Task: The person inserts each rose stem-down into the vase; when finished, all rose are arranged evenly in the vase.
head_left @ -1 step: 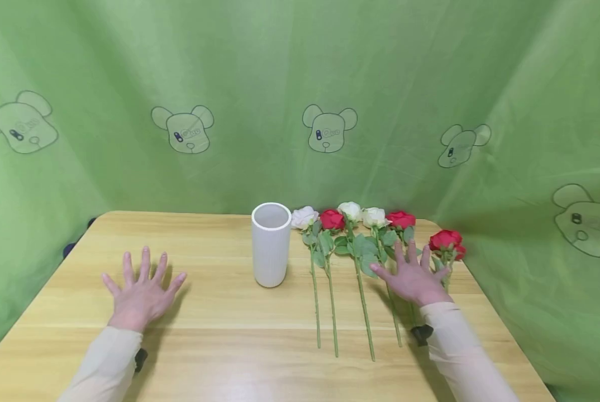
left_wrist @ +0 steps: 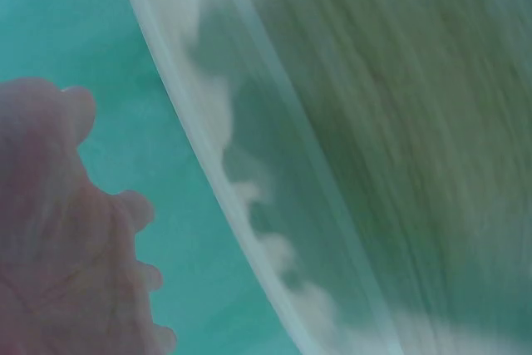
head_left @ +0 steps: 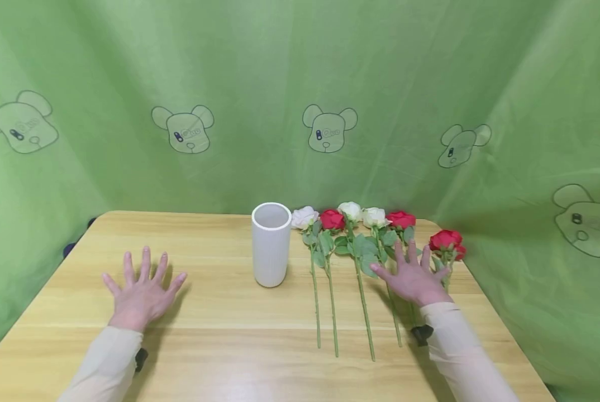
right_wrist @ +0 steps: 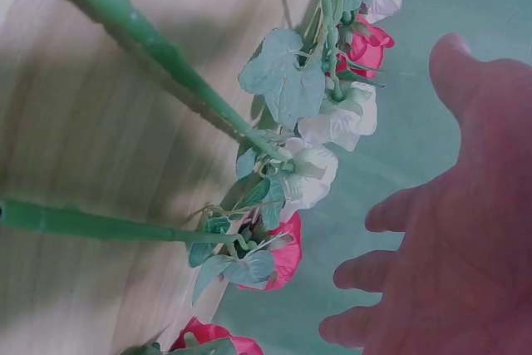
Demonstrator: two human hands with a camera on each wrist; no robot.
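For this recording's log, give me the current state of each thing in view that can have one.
White vase: upright on the table, mouth uncovered, no flowers in it.
Pale roses: in bloom, lying on the table.
Red roses: in bloom, outside the vase.
Left hand: raised, fingers spread, holding nothing.
Right hand: raised over stems, fingers spread, holding nothing.
Green curtain: hanging, creased.

One vase (head_left: 271, 257), three red roses (head_left: 332, 219) and three pale roses (head_left: 375, 217) were counted. Two hands (head_left: 140, 301), one table (head_left: 219, 357), five bear heads (head_left: 326, 134) also noted
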